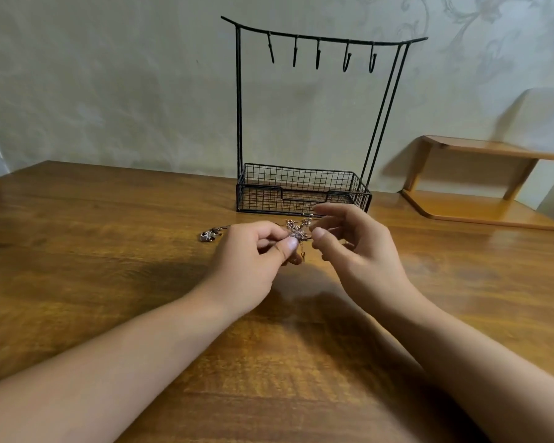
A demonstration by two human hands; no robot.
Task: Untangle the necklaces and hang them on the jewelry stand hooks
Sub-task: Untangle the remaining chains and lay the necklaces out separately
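Note:
A tangle of thin necklaces (pixel 298 231) with small pinkish beads hangs between my two hands, just above the wooden table (pixel 109 251). My left hand (pixel 253 260) pinches the tangle between thumb and forefinger. My right hand (pixel 352 241) pinches its right side, fingers curled. A short chain end dangles below the tangle. A silver pendant (pixel 209 235) lies on the table to the left, its chain leading behind my left hand. The black wire jewelry stand (pixel 314 43) rises behind, its several hooks bare, with a mesh basket (pixel 301 193) as its base.
A small two-level wooden shelf (pixel 480 187) sits at the table's back right. A pale patterned wall stands close behind the stand.

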